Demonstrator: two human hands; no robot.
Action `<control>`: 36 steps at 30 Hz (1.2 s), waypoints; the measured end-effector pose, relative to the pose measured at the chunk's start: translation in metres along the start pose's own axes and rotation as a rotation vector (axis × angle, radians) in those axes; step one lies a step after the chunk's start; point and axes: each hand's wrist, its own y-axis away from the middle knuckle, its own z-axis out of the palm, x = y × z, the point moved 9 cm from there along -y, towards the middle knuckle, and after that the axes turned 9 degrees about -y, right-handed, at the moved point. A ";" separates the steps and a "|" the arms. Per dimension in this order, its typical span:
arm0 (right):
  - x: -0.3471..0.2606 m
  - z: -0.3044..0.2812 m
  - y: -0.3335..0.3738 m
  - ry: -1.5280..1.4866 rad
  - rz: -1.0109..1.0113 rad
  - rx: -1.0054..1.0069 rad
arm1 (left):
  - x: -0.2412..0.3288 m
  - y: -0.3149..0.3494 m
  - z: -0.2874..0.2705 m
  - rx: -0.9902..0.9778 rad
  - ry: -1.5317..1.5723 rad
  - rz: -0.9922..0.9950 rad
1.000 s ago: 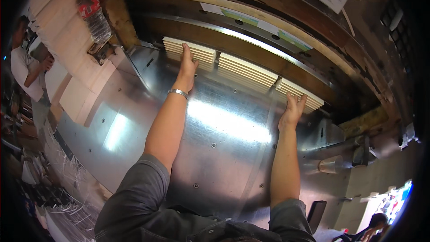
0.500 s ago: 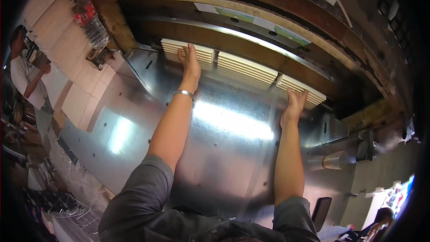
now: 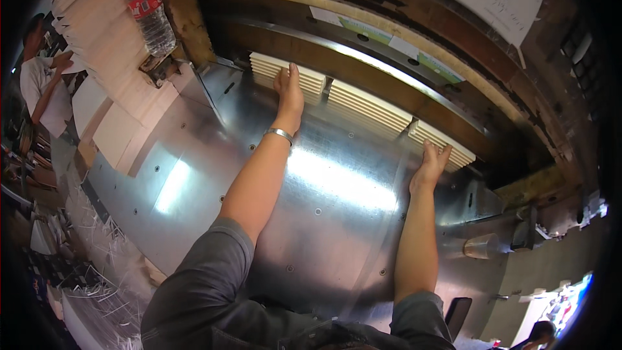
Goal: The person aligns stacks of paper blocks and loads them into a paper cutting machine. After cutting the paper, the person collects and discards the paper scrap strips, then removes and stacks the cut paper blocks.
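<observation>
Three cream stacks of paper in thin layers sit in a row at the far edge of a shiny metal table (image 3: 337, 233), under a dark machine beam. My left hand (image 3: 290, 94) is at the front of the left stack (image 3: 265, 71), its fingers stretched out and up against it. At the front of the right stack (image 3: 447, 147), my right hand (image 3: 429, 168) has its fingers spread and the tips against the layers. Between them lies the middle stack (image 3: 369, 109), with neither hand on it. Nothing is gripped in either hand.
A red-labelled plastic bottle (image 3: 150, 16) stands by tall pale paper piles (image 3: 97, 45) at the left. Rightward are a clear cup (image 3: 481, 246) and a dark phone (image 3: 458, 317). Paper scraps (image 3: 116, 246) lie lower left. A person (image 3: 45, 84) handles sheets at the far left.
The whole view has shifted slightly, so the table and stacks appear a little further right and tilted. Both hands keep their places at the left and right stacks.
</observation>
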 end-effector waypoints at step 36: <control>-0.017 0.019 0.018 0.193 -0.074 0.077 | -0.009 0.131 0.171 -0.168 0.132 -0.028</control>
